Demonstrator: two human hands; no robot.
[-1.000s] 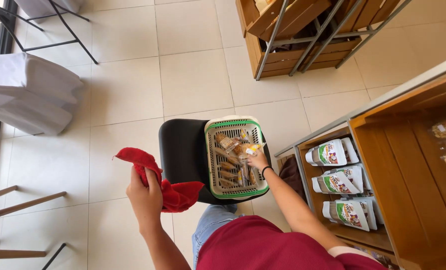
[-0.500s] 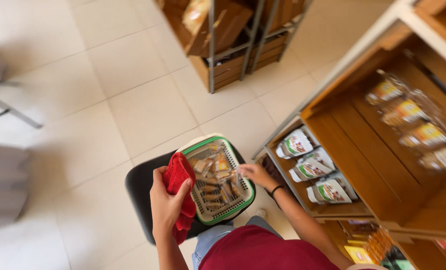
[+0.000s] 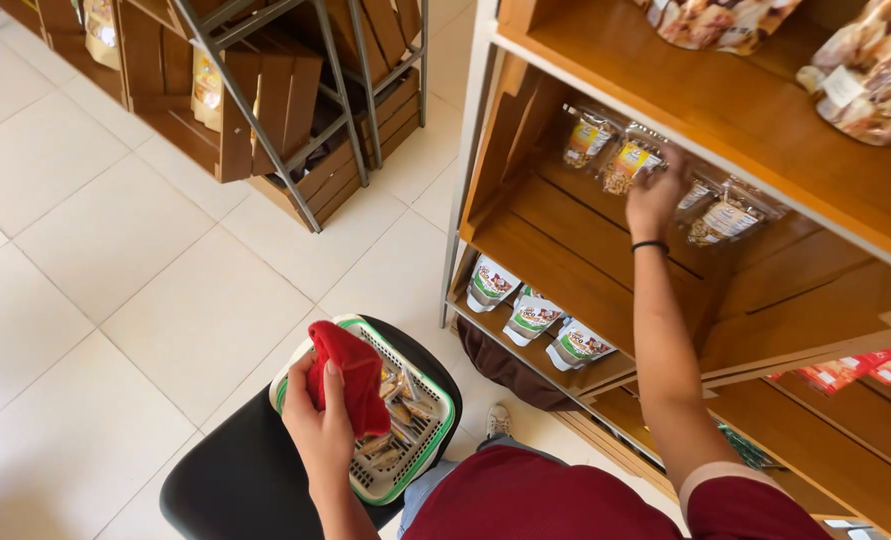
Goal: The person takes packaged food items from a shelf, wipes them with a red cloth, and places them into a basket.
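While the left hand (image 3: pixel 323 432) stays low at seven o'clock, fingers clamped on a crumpled red cloth (image 3: pixel 350 375) over the green-rimmed plastic basket (image 3: pixel 435 420) of snack packets, parked on a black stool (image 3: pixel 235 480) within easy reach, the right hand (image 3: pixel 653 195) stretches to one o'clock, touching clear snack pouches (image 3: pixel 625 165) on the wooden shelf (image 3: pixel 565 245); whether it grips one, I cannot tell.

The fingertips of the right hand (image 3: pixel 653 197) are hidden among the clear packets (image 3: pixel 625 165) on the shelf, so its grip cannot be judged. The basket (image 3: pixel 427 440) contents are partly covered by the red cloth (image 3: pixel 353 374). The upper bags (image 3: pixel 870 70) are cut off by the picture's edge.
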